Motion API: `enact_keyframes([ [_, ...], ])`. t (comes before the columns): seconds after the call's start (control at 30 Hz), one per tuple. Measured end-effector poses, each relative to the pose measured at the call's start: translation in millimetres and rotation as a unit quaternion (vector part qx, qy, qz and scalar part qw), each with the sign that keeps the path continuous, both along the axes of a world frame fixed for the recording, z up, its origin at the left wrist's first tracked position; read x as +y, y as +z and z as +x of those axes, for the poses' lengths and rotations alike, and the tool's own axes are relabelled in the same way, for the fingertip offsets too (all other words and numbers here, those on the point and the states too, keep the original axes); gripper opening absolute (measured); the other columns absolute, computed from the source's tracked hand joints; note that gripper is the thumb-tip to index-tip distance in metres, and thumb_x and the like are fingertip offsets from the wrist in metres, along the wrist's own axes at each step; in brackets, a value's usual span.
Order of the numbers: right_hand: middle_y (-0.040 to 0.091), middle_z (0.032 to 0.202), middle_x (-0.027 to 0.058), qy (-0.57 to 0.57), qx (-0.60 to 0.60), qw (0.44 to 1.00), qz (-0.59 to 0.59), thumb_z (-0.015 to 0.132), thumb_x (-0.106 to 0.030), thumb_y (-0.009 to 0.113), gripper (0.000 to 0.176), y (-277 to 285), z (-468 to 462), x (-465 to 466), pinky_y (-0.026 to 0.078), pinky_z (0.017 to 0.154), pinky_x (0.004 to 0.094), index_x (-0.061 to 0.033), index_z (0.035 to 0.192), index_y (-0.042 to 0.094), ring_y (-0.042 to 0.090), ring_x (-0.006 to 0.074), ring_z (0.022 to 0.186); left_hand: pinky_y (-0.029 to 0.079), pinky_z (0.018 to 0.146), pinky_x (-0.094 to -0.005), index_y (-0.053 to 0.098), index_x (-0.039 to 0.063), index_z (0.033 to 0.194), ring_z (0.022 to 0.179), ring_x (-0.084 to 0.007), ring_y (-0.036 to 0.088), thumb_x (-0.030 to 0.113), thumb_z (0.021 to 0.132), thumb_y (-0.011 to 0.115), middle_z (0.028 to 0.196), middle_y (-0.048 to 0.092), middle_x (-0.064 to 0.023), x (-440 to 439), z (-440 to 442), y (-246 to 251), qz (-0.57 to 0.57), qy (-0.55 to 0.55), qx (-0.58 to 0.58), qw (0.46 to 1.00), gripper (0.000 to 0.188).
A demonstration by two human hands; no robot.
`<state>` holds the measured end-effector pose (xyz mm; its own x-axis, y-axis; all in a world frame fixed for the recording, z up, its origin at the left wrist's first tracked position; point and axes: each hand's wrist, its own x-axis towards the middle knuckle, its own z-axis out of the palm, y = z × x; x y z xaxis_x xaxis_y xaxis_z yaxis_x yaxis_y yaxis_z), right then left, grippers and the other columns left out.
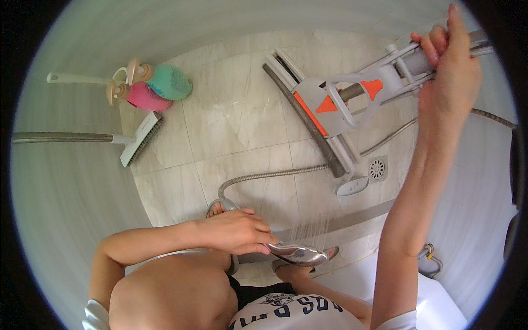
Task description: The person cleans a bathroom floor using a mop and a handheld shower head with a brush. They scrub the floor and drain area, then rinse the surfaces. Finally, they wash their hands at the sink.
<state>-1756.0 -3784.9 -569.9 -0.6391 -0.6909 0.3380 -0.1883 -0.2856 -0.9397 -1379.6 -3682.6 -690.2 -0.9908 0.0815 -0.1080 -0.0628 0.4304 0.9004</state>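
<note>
My left hand [243, 231] grips a chrome handheld shower head [303, 254], and thin streams of water spray from it. A ribbed metal shower hose [272, 174] curves from its handle across the floor, behind the mop head. At the upper right, my right hand [451, 78] is closed around the shaft of a grey butterfly sponge mop [313, 99] with orange parts, one finger stretched out along it. The mop's long dark sponge edge slants above the floor. Its inner side of the grip is hidden by my hand.
A pink pump bottle [146, 97] and a teal pump bottle [171, 82] stand beside a white-handled brush [78, 78]. A long-handled floor brush [140, 140] leans at the left. A floor drain [377, 169], a low grey sill [354, 218] and a white toilet [437, 297] lie to the right.
</note>
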Motion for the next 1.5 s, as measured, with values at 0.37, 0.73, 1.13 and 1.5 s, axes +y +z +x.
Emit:
enact_keyframes([
  [0.37, 0.034, 0.055, -0.0102, 0.230, 0.073, 0.969, 0.058, 0.098, -0.037, 0.058, 0.034, 24.3, 36.5, -55.7, 0.052, 0.071, 0.0320, -0.0175, 0.075, 0.044, 0.034, 0.0036, 0.048, 0.047, 0.081, -0.0412, 0.064, 0.009, 0.116, 0.085, -0.0296, 0.062, 0.035, 0.099, 0.055, 0.090, 0.063, -0.0096, -12.4, -18.9, 16.6, 0.056, -0.006, -0.022, 0.998, 0.032],
  [0.73, 0.066, 0.094, 0.0071, -0.002, 0.088, 0.994, 0.068, 0.101, -0.033, 0.054, 0.038, -96.6, 14.0, 20.5, 0.050, 0.091, 0.0341, 0.0029, 0.106, 0.065, 0.063, 0.0153, 0.079, 0.047, 0.081, -0.0346, 0.065, 0.011, 0.114, 0.087, -0.0227, 0.062, 0.033, 0.095, 0.061, 0.096, 0.066, -0.0038, -13.7, -14.2, 10.2, -0.128, 0.151, -0.033, 0.980, 0.029],
  [1.13, 0.041, 0.132, 0.0295, -0.383, 0.099, 0.686, 0.610, 0.077, -0.043, 0.080, 0.091, -307.1, 68.6, 267.0, 0.038, 0.103, 0.0519, 0.0055, 0.141, 0.036, 0.041, 0.0449, 0.124, 0.049, 0.073, -0.0341, 0.069, 0.007, 0.111, 0.076, -0.0236, 0.065, 0.025, 0.082, 0.077, 0.091, 0.070, -0.0045, -12.0, -48.1, 6.1, -0.095, 0.132, 0.005, 0.987, 0.034],
  [1.5, 0.063, 0.109, 0.0283, -0.305, -0.015, 0.905, 0.298, 0.088, -0.030, 0.071, 0.060, -283.5, 22.4, 122.8, 0.048, 0.090, 0.0446, 0.0079, 0.130, 0.050, 0.061, 0.0424, 0.105, 0.049, 0.076, -0.0331, 0.070, 0.007, 0.111, 0.079, -0.0226, 0.065, 0.023, 0.082, 0.077, 0.092, 0.070, -0.0047, 0.1, -44.2, 4.4, -0.074, 0.119, -0.028, 0.990, 0.034],
])
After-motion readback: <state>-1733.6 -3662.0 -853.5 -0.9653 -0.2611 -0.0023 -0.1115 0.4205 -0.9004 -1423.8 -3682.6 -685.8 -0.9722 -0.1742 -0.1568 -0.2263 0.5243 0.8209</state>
